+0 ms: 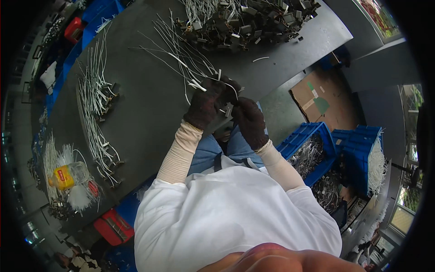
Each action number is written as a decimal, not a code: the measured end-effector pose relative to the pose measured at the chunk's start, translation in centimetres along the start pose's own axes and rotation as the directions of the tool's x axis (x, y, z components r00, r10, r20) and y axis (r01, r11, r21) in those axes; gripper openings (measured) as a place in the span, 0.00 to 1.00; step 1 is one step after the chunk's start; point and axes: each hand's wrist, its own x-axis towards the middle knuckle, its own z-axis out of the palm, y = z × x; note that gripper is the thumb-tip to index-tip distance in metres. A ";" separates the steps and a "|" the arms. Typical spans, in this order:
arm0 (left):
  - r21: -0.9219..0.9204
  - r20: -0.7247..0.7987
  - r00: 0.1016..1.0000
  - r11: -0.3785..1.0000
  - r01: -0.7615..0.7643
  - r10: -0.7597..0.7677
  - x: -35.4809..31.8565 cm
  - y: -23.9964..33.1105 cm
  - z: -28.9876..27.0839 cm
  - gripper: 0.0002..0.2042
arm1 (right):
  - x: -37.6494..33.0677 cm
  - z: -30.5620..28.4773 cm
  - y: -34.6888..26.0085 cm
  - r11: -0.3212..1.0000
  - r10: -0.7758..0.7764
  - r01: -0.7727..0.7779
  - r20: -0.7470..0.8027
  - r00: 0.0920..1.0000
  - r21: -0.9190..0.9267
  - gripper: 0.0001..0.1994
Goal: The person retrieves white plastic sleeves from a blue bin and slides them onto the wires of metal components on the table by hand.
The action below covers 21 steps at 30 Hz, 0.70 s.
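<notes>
Both my hands wear dark knitted gloves and meet over the table's near edge. My left hand (204,105) is closed around a bunch of thin white wires (174,52), whose loose ends fan out toward the far left. Short thicker white sleeves show at its fingers. One white wire (233,88) curves from the left hand over to my right hand (251,121), whose fingers are pinched on it. Just below, between the hands, a small grey block-shaped part (229,110) is visible. The fingertips are partly hidden by the gloves.
A large heap of dark block parts with wires (244,29) lies at the table's far side. Wired bundles (93,95) line the left, near a yellow-labelled plastic bottle (72,176). Blue crates (324,136) holding wires stand at right. A cardboard sheet (333,93) lies beyond them.
</notes>
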 end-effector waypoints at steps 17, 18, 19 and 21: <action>-0.321 -0.196 0.971 0.926 -0.198 0.140 4.6 4.0 -8.2 0.11 | -3.1 -1.9 -0.6 0.872 0.070 0.090 0.302 0.951 -0.482 0.10; -0.321 -0.194 0.971 0.927 -0.194 0.136 4.4 3.9 -8.1 0.11 | -3.1 -2.1 -0.7 0.884 0.043 0.119 0.333 0.942 -0.452 0.11; -0.309 -0.212 0.971 0.935 -0.175 0.112 4.0 4.4 -7.0 0.10 | -3.2 -2.4 -0.7 0.894 0.018 0.146 0.361 0.933 -0.423 0.12; -0.402 -0.199 0.979 0.909 -0.110 0.031 3.2 4.5 -5.1 0.09 | -2.8 -2.2 -0.5 0.923 0.010 0.122 0.340 0.940 -0.364 0.11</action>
